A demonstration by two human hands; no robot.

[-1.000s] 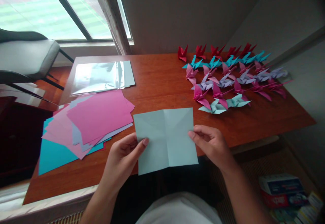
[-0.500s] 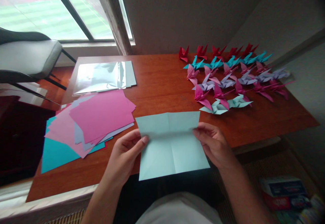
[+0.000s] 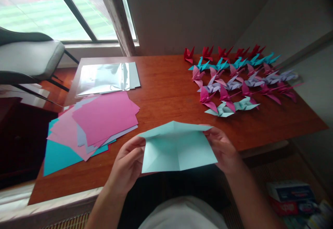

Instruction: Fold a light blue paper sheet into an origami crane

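Note:
A pale mint-green sheet of origami paper (image 3: 179, 152) is held between my two hands, above the table's near edge. Creases cross it, and its far half tilts up toward me along the middle fold. My left hand (image 3: 128, 161) grips the left edge; its fingertips are partly hidden behind the paper. On the right edge, my right hand (image 3: 222, 149) is closed, with some fingers out of sight behind the sheet. Two folded mint-green paper cranes (image 3: 232, 107) sit beyond my right hand, in front of a row of magenta cranes (image 3: 206, 97).
Rows of red cranes (image 3: 223, 53), turquoise cranes (image 3: 239, 62), pink and lavender ones fill the wooden table's (image 3: 161, 83) right side. Coloured paper sheets (image 3: 106, 118) lie fanned out at left, with a clear plastic packet (image 3: 101, 78) behind. A chair (image 3: 28, 59) stands by the window.
The sheet, nearly flat before, is now bent along its middle crease. My hands have turned its far edge up and toward me.

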